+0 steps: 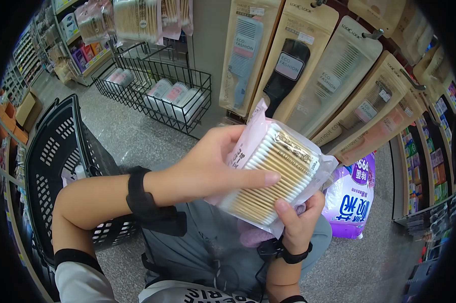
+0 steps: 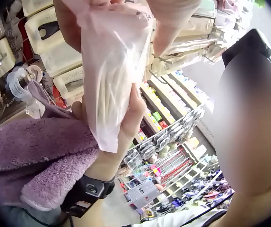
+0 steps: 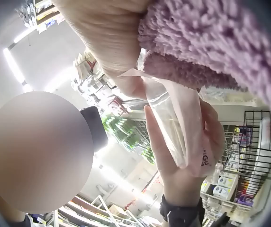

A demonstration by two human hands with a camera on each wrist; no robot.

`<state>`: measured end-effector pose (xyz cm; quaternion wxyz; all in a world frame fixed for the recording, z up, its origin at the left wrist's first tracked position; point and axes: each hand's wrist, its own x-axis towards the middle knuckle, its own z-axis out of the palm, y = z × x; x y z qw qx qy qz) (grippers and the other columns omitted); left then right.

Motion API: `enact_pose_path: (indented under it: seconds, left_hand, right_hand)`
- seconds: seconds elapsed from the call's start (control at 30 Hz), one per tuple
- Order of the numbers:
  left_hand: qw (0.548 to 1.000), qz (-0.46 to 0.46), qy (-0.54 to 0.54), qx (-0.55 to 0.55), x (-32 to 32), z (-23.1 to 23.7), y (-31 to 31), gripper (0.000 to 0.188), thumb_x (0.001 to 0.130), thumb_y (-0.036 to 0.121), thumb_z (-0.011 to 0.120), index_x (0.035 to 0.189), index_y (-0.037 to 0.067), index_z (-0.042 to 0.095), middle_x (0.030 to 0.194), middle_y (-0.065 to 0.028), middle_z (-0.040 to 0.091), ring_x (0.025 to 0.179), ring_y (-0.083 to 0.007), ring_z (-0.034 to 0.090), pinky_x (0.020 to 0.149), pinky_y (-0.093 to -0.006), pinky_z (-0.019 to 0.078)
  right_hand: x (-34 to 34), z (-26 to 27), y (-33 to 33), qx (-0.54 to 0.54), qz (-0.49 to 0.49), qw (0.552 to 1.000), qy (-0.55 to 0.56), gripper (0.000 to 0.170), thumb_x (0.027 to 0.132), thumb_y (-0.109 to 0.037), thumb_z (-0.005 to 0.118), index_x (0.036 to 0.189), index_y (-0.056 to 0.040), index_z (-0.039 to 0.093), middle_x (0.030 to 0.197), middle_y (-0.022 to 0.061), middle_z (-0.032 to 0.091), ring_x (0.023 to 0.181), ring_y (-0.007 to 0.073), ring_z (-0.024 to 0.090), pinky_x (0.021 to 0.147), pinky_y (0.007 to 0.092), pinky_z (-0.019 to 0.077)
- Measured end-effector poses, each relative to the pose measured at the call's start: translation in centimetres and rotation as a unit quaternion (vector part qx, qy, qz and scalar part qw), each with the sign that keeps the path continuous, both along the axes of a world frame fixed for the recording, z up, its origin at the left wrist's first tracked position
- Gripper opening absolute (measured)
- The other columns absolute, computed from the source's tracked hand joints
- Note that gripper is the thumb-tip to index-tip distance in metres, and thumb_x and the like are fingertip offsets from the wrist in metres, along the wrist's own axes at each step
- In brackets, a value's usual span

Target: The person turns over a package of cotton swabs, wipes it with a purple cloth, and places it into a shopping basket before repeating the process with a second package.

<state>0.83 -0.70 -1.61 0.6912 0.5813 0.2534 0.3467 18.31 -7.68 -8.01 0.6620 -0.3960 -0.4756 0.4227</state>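
Note:
A clear and pink plastic pack of cotton swabs (image 1: pixel 276 174) with wooden sticks is held up between both hands. My left hand (image 1: pixel 207 159) grips it from the left, thumb lying across the front and fingers behind. My right hand (image 1: pixel 303 217) pinches its lower right corner, thumb on the front. In the left wrist view the pack (image 2: pixel 112 71) shows its pale side, edge on. A fluffy purple cloth (image 2: pixel 36 156) hangs at my right hand; in the right wrist view this purple cloth (image 3: pixel 211 42) fills the upper right. I cannot tell whether the right fingers hold it.
Packaged combs (image 1: pixel 288 65) hang on hooks just ahead. A wire basket (image 1: pixel 187 108) with white rolls is fixed to the rack, under hanging swab packs (image 1: pixel 137 20). To the left stands a black shopping basket (image 1: pixel 54 166). A purple and white bag (image 1: pixel 349 202) is at the right.

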Motion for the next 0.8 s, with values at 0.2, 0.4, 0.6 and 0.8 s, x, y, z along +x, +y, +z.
enact_pose_path:
  seconds: [0.2, 0.4, 0.6, 0.8]
  left_hand:
    - [0.999, 0.001, 0.025, -0.034, -0.29, 0.41, 0.04, 0.037, 0.075, 0.013, 0.073, 0.106, -0.003, 0.057, 0.1, -0.0085, 0.064, 0.09, -0.0125, 0.061, 0.081, -0.0263, 0.0489]
    - [0.999, 0.012, 0.02, -0.022, -0.28, 0.35, -0.05, 0.037, 0.075, 0.012, 0.073, 0.105, -0.003, 0.058, 0.099, -0.0084, 0.064, 0.089, -0.0121, 0.06, 0.08, -0.0259, 0.0486]
    - [0.999, 0.005, 0.035, -0.019, -0.05, 0.15, -0.08, 0.038, 0.075, 0.015, 0.073, 0.106, -0.002, 0.058, 0.099, -0.0078, 0.064, 0.089, -0.0114, 0.06, 0.08, -0.0253, 0.0478]
    - [0.999, 0.005, 0.037, -0.003, -0.07, 0.14, -0.04, 0.037, 0.075, 0.016, 0.074, 0.104, -0.002, 0.059, 0.098, -0.0079, 0.064, 0.088, -0.0114, 0.06, 0.079, -0.0253, 0.0482]
  right_hand:
    - [-0.08, 0.34, -0.2, 0.006, 0.001, 1.0, -0.016, 0.039, 0.067, -0.01, 0.074, 0.099, 0.0055, 0.059, 0.093, 0.0101, 0.065, 0.084, 0.0135, 0.06, 0.076, 0.0267, 0.0472]
    - [0.04, -0.01, -0.23, -0.005, 0.013, 1.0, 0.02, 0.037, 0.07, -0.011, 0.073, 0.099, 0.0058, 0.059, 0.093, 0.01, 0.064, 0.083, 0.0129, 0.06, 0.074, 0.026, 0.0468]
    - [-0.08, 0.04, -0.34, 0.011, -0.026, 0.999, -0.018, 0.031, 0.073, -0.011, 0.069, 0.097, 0.0073, 0.061, 0.092, 0.0111, 0.065, 0.083, 0.0132, 0.06, 0.074, 0.0253, 0.0463]
    - [-0.16, 0.16, -0.37, 0.023, -0.019, 1.0, -0.001, 0.031, 0.074, -0.013, 0.069, 0.096, 0.008, 0.061, 0.092, 0.0122, 0.065, 0.084, 0.0144, 0.06, 0.076, 0.0264, 0.0459]
